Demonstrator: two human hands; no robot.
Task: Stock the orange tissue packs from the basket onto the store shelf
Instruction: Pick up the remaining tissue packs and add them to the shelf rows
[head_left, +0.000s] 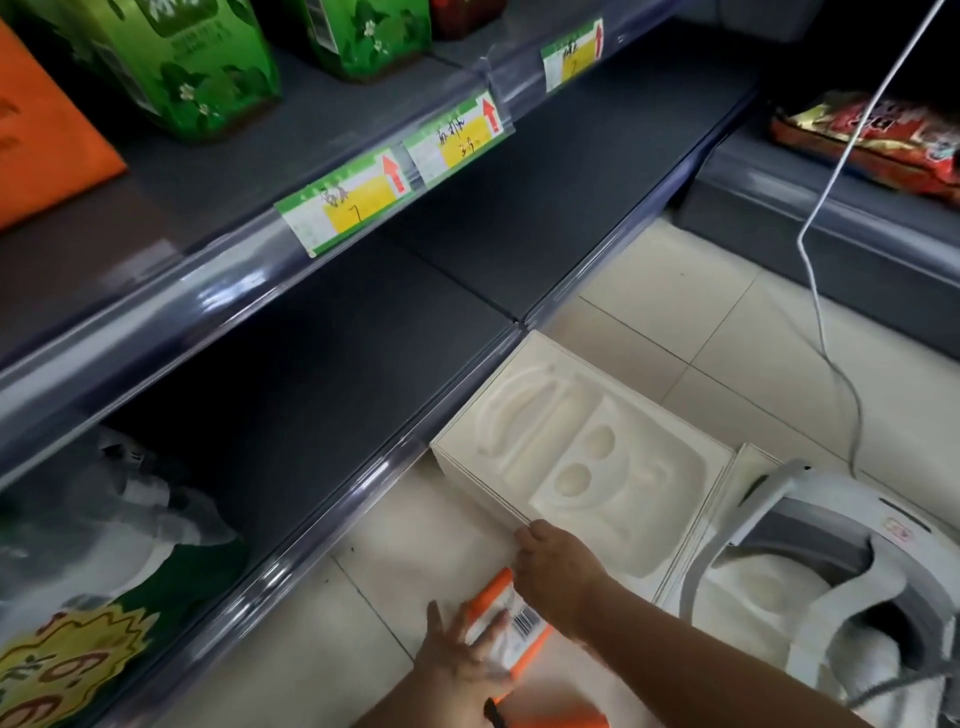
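Note:
An orange tissue pack (511, 629) with a white barcode label is held low over the floor tiles, in front of the lower shelf (322, 374). My left hand (467, 657) grips its near side from the left. My right hand (558, 569) is closed on its far end, next to the white box. Another orange pack (563, 719) shows at the bottom edge. A large orange pack (41, 135) stands on the upper shelf at the far left. The white and grey basket (883, 530) sits on the floor at the right; its contents are hidden.
Green packs (197, 67) stand on the upper shelf above yellow price tags (353, 208). A white moulded box insert (576, 457) lies on the floor against the shelf edge. A white cable (826, 332) hangs at the right. Red packets (872, 140) lie on a far shelf.

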